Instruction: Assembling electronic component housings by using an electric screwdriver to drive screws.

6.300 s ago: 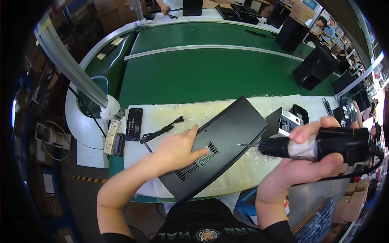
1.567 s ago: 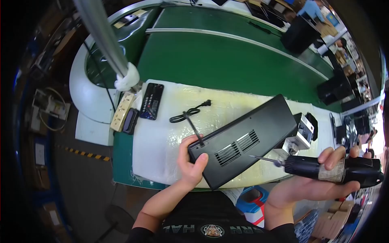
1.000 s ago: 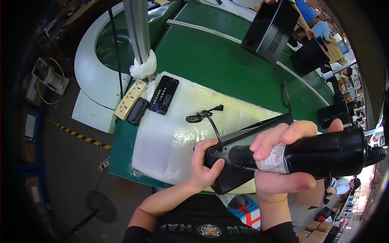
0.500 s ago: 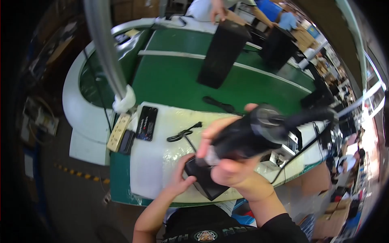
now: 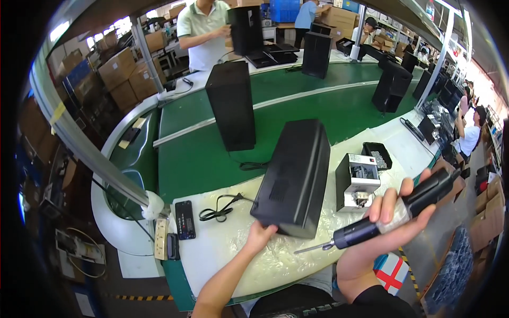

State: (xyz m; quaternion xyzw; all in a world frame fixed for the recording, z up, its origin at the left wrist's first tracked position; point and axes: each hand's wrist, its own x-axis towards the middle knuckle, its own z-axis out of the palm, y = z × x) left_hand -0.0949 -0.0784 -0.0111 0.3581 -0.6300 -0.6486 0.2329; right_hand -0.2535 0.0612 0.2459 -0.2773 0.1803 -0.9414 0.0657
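Observation:
My left hand (image 5: 260,236) grips the near lower corner of a black speaker cabinet (image 5: 290,177), thumb on its edge and the other fingers partly hidden. The cabinet stands tilted on the clear-wrapped pale mat (image 5: 233,270). A coiled black power cord (image 5: 217,208) with a plug lies to its left. In my right hand (image 5: 389,212), to the right of the cabinet, is a black electric screwdriver (image 5: 360,231). Its long bit points left toward the cabinet's base and is apart from it.
A screw feeder (image 5: 356,183) and a black tray of screws (image 5: 377,156) stand on the right. Left are a remote control (image 5: 185,220) and a power strip (image 5: 160,238). Another tall speaker (image 5: 231,106) stands on the green conveyor (image 5: 185,172). Across it, a person (image 5: 204,34) handles a black cabinet.
My view has lifted and shows more of the room. The screwdriver has moved from over the cabinet out to the right. The cabinet is now seen more upright, my left hand still on it.

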